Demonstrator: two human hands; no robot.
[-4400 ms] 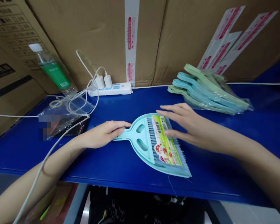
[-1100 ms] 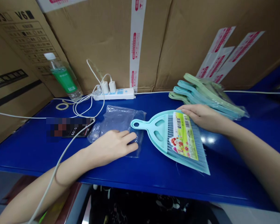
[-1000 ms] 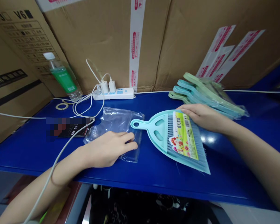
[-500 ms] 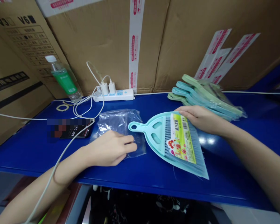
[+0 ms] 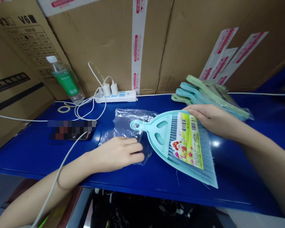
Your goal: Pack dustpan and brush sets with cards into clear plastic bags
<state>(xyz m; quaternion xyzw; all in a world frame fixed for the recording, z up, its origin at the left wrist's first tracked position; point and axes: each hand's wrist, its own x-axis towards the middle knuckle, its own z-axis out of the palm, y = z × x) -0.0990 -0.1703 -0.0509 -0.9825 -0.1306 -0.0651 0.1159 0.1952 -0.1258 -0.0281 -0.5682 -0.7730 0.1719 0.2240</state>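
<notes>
A light blue dustpan with a brush and a bright label [image 5: 178, 142] lies on the blue table [image 5: 33, 148], its handle pointing left. My right hand [image 5: 210, 119] grips the set's far edge. A clear plastic bag [image 5: 129, 125] lies to the left of the set, and the handle's ringed end sits over the bag's right part. My left hand [image 5: 120, 153] presses on the bag's near end, fingers curled and pinching the plastic.
A stack of bagged green and blue dustpan sets [image 5: 211, 96] lies at the back right. A power strip [image 5: 116, 96] with chargers and white cables, a green-labelled bottle [image 5: 65, 80] and a phone [image 5: 73, 133] sit at the left. Cardboard boxes [image 5: 192, 41] wall the back.
The clear bag was brought to the table's middle since the oldest frame. In the last second bag and left hand shifted right, and the dustpan handle came over the bag.
</notes>
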